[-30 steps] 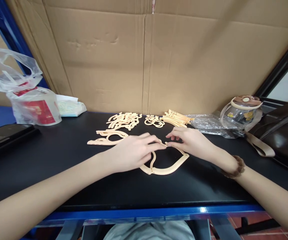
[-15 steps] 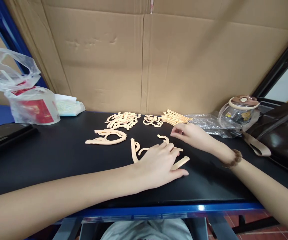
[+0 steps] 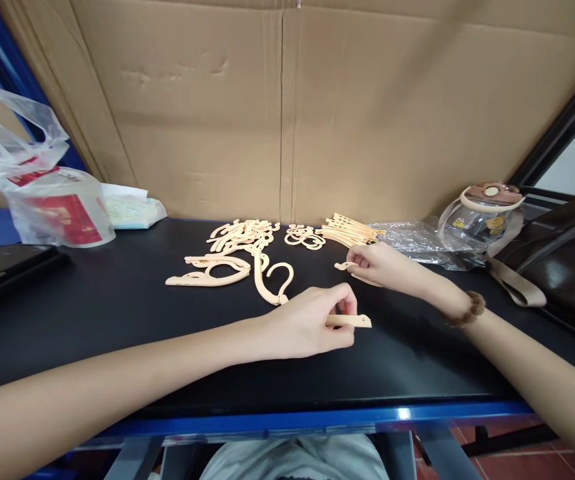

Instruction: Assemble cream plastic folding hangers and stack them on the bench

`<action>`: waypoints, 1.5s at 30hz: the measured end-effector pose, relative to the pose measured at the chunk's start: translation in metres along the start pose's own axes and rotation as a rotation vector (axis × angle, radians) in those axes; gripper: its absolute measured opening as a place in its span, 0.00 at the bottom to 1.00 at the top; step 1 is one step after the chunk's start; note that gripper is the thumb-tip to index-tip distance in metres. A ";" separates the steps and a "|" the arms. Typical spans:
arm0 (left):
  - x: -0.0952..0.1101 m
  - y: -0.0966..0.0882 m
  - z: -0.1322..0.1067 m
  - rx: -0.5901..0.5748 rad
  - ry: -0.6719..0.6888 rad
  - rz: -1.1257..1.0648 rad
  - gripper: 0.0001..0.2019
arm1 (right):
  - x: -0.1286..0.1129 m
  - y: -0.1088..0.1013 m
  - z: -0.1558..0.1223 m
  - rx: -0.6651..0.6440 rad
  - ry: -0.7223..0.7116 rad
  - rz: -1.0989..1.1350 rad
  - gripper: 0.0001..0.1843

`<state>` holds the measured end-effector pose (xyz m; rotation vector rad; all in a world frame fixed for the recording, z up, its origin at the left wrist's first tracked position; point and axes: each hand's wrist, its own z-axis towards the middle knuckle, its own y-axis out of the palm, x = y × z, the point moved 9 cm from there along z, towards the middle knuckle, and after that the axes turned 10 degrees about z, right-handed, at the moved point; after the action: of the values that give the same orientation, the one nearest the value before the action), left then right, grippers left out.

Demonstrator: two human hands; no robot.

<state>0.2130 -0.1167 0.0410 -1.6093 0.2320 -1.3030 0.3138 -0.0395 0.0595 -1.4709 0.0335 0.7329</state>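
My left hand [image 3: 312,323], fingers curled and thumb pressed in, grips a partly joined beige plastic folding clothes hanger [image 3: 263,283]. Its curved arm and round hook stick out to the left of the hand, and a flat bar end pokes out to the right. My right hand [image 3: 374,263] pinches a loose beige hanger arm [image 3: 343,266] whose small curled end shows beyond the fingertips; the fingers hide its middle. Left of both hands, a folded beige hanger [image 3: 210,273] lies on the black tabletop [image 3: 132,327].
Behind are a pile of hanger arms [image 3: 244,235], some hooks [image 3: 304,237] and a stack of flat bars [image 3: 350,230]. Clear plastic wrap [image 3: 407,240], a clear jar [image 3: 487,217] and a dark bag [image 3: 562,253] stand right. A bagged tub [image 3: 62,207] and a phone [image 3: 12,273] are left.
My left hand has closed on the hanger and raised it, turning it so its hook points up on the left. My right hand has taken hold of the loose hanger arm.
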 end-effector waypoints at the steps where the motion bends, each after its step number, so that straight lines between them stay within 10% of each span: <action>1: -0.003 -0.001 0.000 0.011 -0.014 -0.011 0.07 | 0.002 -0.001 -0.001 -0.032 -0.008 0.055 0.09; 13: -0.012 -0.035 -0.007 0.301 -0.076 0.196 0.15 | -0.026 0.028 -0.025 -0.562 0.037 0.661 0.13; 45: -0.023 -0.028 -0.004 0.309 -0.140 0.174 0.16 | -0.030 0.020 -0.023 -0.434 -0.006 0.845 0.13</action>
<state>0.1888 -0.0899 0.0481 -1.3774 0.0775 -1.0322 0.2899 -0.0744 0.0521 -1.8724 0.5466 1.4929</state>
